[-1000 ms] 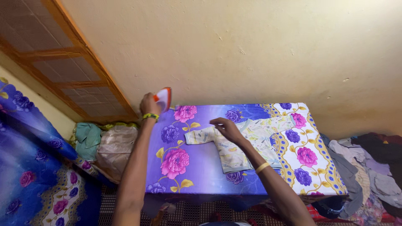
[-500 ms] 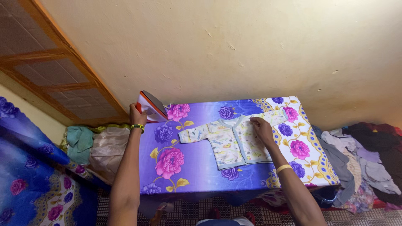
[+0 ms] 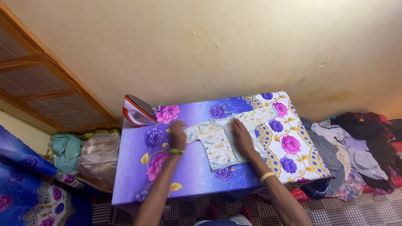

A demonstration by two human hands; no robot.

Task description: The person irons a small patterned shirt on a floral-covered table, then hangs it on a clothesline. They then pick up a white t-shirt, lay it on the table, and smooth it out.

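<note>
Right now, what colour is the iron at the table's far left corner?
The iron is orange and white with a dark soleplate, seen in the head view.

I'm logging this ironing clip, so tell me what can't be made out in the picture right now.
- Left hand, head view: motion-blurred, so whether it touches the baby shirt's sleeve is unclear.
- Shirt middle: covered by the right hand.
- Iron: its far side is turned away and no cord can be seen.
- Clothes pile: cut off by the right edge.

Baby shirt [image 3: 220, 142] spread flat on the flowered counter [image 3: 197, 175]

Pale, printed, blue-edged, front up — one sleeve stretched toward the counter's left end, the other toward its far right corner; body at the counter's middle.
</note>
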